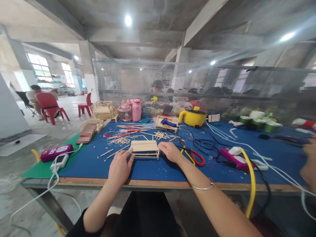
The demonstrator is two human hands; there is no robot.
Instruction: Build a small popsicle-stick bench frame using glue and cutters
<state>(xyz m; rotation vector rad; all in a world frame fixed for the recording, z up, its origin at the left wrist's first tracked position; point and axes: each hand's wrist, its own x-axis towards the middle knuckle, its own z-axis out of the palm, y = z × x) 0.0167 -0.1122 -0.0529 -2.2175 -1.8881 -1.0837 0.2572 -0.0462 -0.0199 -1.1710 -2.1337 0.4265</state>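
Note:
A small model bench built of pale wooden sticks [144, 145], with a flat slatted top and thin rails below, rests on the blue mat near the table's front. At its left end, my left hand [120, 167] grips it with thumb and bent fingers. My right hand [170, 152] is closed at the opposite end, its fingertips partly hidden behind the hand. Loose sticks and short cut pieces [161, 135] lie behind the model. Right of my right hand are red-handled scissors [198, 158] and pliers with yellow handles [187, 154].
A blue glue gun [169, 123] lies on a wooden stick frame at the back, near a yellow electric pot [195, 117]. Purple power strips [56, 152] and trailing cables flank the work area. A perforated metal screen [138, 75] stands behind. Another person's blurred hand [308, 161] is at far right.

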